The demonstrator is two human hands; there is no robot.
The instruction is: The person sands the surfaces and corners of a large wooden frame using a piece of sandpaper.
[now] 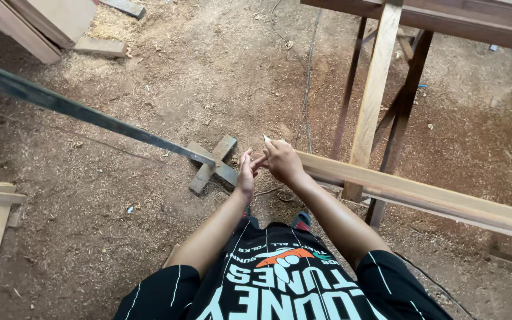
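Sawdust floor (167, 89), open ahead.
Right hand (282, 161) grips the end of a long wooden batten (422, 194); left hand (245, 176), fingers loosely open, touches its tip beside a dark bar (90, 114).

floor: sawdust-strewn dirt (149, 195) | upper right: wooden trestle frame (380, 71) | upper left: stacked boards (37, 24) | light: daylight

A dark metal bar (90, 112) slants across the sawdust-strewn dirt floor (167, 77) toward a small wooden cross of 2 blocks (213, 164), with pale boards (34, 21) stacked at the upper left, a thin cable (308, 77) trailing over the ground, and an upright wooden frame (374, 89) at the upper right.
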